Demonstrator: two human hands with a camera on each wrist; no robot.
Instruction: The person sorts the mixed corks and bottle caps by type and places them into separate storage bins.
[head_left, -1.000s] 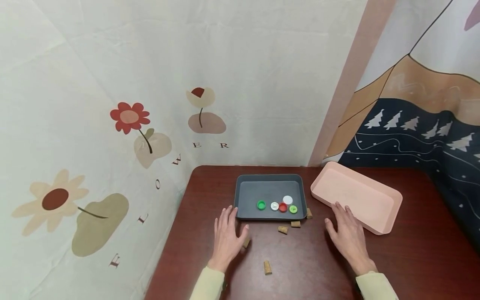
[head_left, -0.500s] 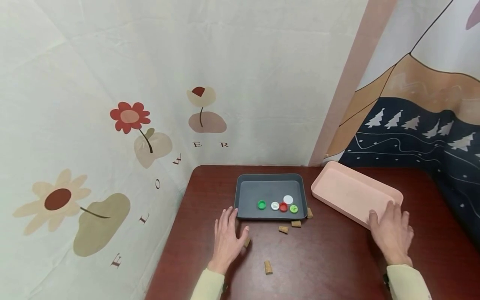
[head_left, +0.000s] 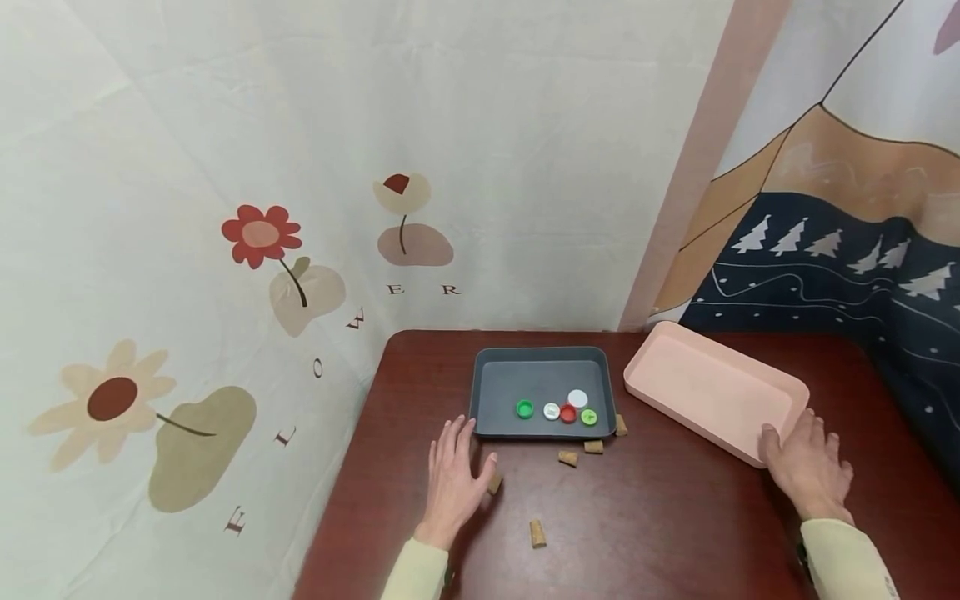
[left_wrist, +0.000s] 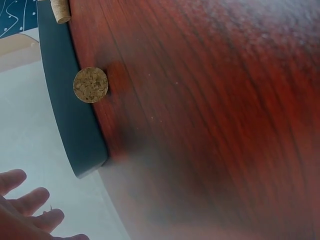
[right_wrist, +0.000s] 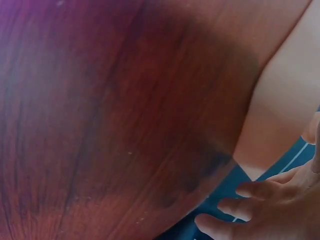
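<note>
In the head view my left hand (head_left: 453,479) hovers or rests by the near left corner of the dark grey tray (head_left: 540,356), fingers spread and holding nothing. One cork (head_left: 495,482) lies beside its thumb. My right hand (head_left: 810,462) is at the near right corner of the pink tray (head_left: 712,392), fingers extended with the thumb by the rim; whether it touches is unclear. Inside the grey tray sit several bottle caps, among them a green cap (head_left: 524,409), a red cap (head_left: 568,413) and a light green cap (head_left: 588,417).
More corks lie on the dark red table (head_left: 637,533): one cork (head_left: 537,534) nearer me, another cork (head_left: 567,458) before the grey tray, and others against its front right corner. A printed cloth (head_left: 525,167) hangs behind the table and along its left.
My right hand has moved right, from the pink tray's front edge to its near right corner. The left hand, both trays, the caps and the corks have stayed put.
</note>
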